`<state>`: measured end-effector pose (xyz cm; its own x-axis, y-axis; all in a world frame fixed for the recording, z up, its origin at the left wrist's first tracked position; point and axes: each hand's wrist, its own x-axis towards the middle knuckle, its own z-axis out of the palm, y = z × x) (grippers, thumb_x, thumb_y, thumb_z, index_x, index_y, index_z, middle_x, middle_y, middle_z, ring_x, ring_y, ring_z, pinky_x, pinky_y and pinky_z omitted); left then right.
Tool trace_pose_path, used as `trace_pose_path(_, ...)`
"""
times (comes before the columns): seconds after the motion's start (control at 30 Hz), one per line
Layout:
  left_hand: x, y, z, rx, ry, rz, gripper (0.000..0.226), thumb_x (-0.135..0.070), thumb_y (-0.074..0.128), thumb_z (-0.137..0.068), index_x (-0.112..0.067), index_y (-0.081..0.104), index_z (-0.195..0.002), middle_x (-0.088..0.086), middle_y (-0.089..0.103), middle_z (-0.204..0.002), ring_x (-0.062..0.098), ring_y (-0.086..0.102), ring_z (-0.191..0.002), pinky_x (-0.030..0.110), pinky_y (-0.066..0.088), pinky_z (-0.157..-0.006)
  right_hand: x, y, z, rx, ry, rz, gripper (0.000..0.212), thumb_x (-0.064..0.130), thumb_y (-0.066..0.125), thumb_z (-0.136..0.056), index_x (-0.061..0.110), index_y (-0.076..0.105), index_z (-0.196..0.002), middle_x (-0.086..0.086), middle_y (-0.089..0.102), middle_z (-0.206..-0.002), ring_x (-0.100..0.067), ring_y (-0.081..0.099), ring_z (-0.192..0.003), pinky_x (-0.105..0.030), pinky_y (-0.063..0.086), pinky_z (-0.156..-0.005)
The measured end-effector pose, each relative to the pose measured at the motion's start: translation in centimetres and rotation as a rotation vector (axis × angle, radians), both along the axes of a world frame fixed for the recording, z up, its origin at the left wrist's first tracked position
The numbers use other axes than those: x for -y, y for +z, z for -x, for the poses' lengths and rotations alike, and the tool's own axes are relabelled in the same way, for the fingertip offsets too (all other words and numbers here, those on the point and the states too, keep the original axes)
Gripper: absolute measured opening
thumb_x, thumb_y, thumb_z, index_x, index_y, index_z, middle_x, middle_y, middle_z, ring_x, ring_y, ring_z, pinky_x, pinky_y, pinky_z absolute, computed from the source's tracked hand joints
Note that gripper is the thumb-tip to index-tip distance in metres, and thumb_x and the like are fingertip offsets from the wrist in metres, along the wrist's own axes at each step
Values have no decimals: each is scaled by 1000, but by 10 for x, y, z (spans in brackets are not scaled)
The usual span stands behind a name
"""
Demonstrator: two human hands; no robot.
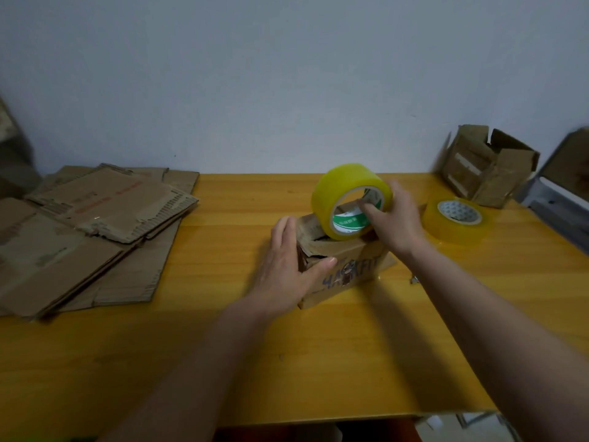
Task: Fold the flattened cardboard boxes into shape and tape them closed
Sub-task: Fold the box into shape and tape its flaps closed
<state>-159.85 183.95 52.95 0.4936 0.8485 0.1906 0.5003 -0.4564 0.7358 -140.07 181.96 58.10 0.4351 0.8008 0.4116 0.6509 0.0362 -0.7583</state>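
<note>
2 tape rolls (350, 199) (455, 220), 2 boxes (344, 266) (487, 164), flats (95, 224) uncountable; R fingers (371, 213) pinch roll, L fingers (283, 231) flat.

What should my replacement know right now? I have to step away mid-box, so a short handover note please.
Left hand presses straight fingers against the small box at table centre. Right hand grips the tape roll standing on edge on the box top. Spare roll lies to the right. Done: box folded, another box far right. Left: tape this one, then fold the flat stack at left.
</note>
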Motion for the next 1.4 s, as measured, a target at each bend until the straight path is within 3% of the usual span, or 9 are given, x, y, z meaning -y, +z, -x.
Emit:
trace_pose_path(0.1,-9,19,-2,31,38,93,101,-80,54,-72,-22,22,-148,-12,18,-151,14,21,-141,32,26,-111,-1,-7,2,-33,-12,1,23,16,66,-86,13,61,-108,-3,64,-98,-19,61,-92,-32,50,-76)
trace_pose_path(0.27,-12,29,-27,-478,101,-50,127,-92,37,-65,-12,-8,-154,4,-10,-163,21,-14,-148,52,-3,-119,-3,-10,7,-45,-6,-71,15,17,63,-89,26,51,-94,18,55,-80,2,53,-72,-7,39,-58)
trace_pose_path(0.47,-18,31,-30,-791,144,-158,133,-98,24,-60,-7,-1,-154,8,0,-163,28,-6,-149,62,-2,-115,-6,1,12,59,74,-80,21,8,53,-91,14,49,-111,7,54,-88,-13,50,-84,-24,35,-67)
trace_pose_path(0.7,-15,32,-28,-766,159,-124,135,-97,30,-61,-5,-7,-152,12,6,-161,30,3,-148,62,1,-116,2,17,-29,99,-124,-56,38,-2,48,-88,16,51,-121,-1,53,-98,-18,50,-90,-37,46,-74)
trace_pose_path(0.8,-15,32,-30,-759,156,-120,135,-97,30,-61,-5,-8,-152,11,6,-161,30,3,-148,61,3,-116,2,9,-33,-95,-176,-75,29,4,59,-87,12,60,-115,1,59,-99,-15,55,-90,-28,46,-74)
trace_pose_path(0.93,-15,32,-28,-756,162,-110,136,-97,31,-60,-5,-9,-152,11,6,-161,30,3,-148,60,4,-117,-1,-7,-27,-297,-128,28,8,19,64,-89,13,63,-95,-4,65,-85,-18,60,-79,-31,49,-66)
trace_pose_path(1.03,-15,32,-29,-758,162,-116,136,-97,32,-60,-5,-8,-152,11,7,-161,30,4,-148,60,4,-117,-4,-7,-28,-287,-153,6,6,19,55,-94,17,58,-99,-7,65,-97,-21,59,-89,-38,48,-78)
trace_pose_path(1.23,-16,30,-28,-758,164,-133,135,-97,32,-60,-5,-6,-152,11,11,-160,30,7,-147,57,3,-118,-8,5,-36,-177,-167,-108,6,15,53,-96,17,59,-95,-2,61,-92,-18,58,-87,-30,45,-74)
trace_pose_path(1.4,-16,31,-31,-783,168,-157,134,-97,29,-61,-4,-5,-152,14,14,-159,32,13,-146,54,5,-119,1,6,-67,-23,-241,-101,20,5,49,-95,3,61,-111,-7,60,-100,-19,55,-95,-27,41,-78)
